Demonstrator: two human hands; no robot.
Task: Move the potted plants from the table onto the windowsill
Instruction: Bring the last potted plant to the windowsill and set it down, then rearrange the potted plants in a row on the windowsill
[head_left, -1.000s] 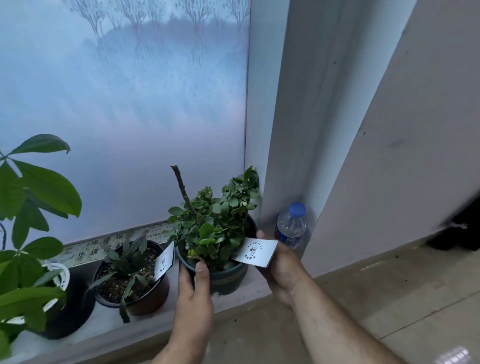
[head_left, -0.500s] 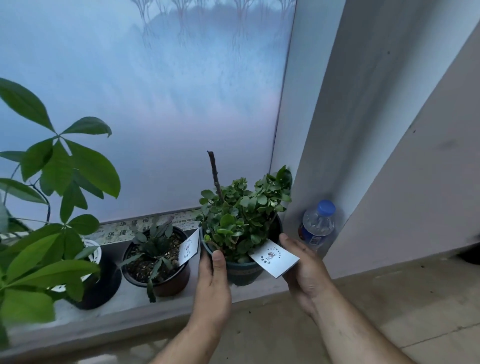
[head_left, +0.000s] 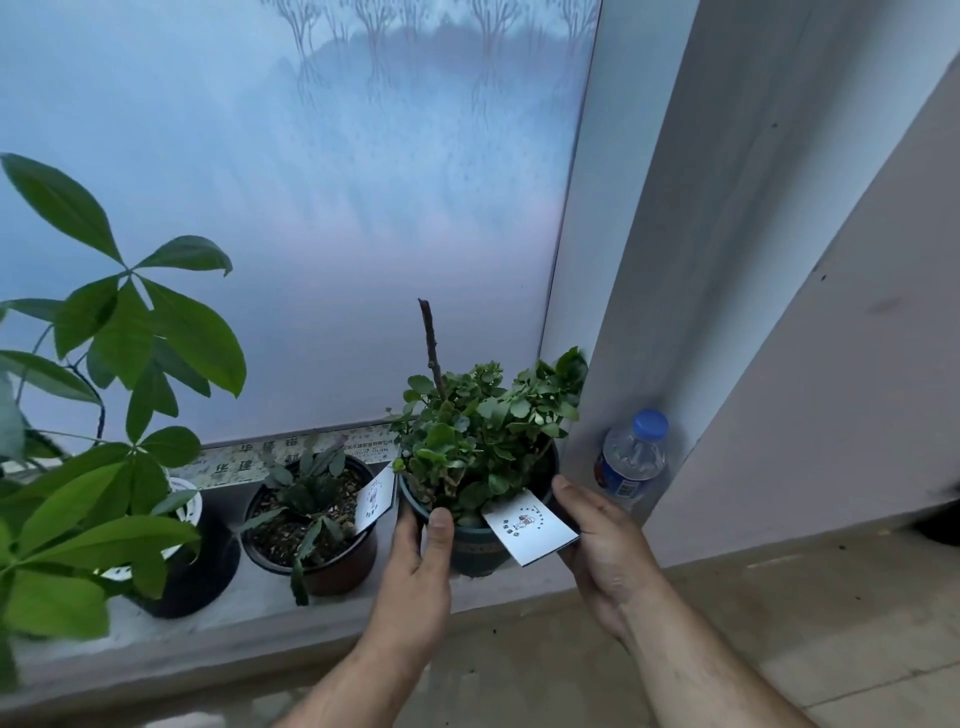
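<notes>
A small bushy plant in a dark teal pot (head_left: 475, 548) stands at the right end of the grey windowsill (head_left: 249, 621), with a white tag (head_left: 530, 527) stuck in its front. My left hand (head_left: 415, 566) grips the pot's left side, thumb up on the rim. My right hand (head_left: 597, 545) cups the right side behind the tag. Just left of it sits a brown pot (head_left: 317, 566) with a dark succulent and its own tag. Farther left is a black pot (head_left: 187, 582) with a large-leaved plant.
A water bottle (head_left: 631, 457) with a blue cap stands in the corner right of the teal pot, against the window frame. Frosted glass (head_left: 311, 234) backs the sill. A grey wall panel (head_left: 831, 389) runs along the right; tiled floor (head_left: 779, 613) lies below.
My view has swung left, so more of the large-leaved plant shows. The teal pot stays beside the brown pot at the sill's right end, both hands still on it.
</notes>
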